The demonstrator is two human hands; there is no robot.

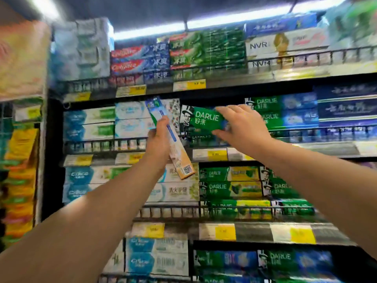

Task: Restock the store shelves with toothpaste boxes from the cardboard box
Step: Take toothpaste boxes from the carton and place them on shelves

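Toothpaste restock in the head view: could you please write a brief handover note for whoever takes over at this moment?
Left hand: grips a slim blue-and-orange box, tilted, in front of the shelves.
Right hand: grips a green Darlie box, angled at a gap on the second shelf, not yet seated.
Cardboard box: out of view.
Done: the count shelved cannot be told; the rows look largely full.
Left: seat the Darlie box, then probably place the slim box.
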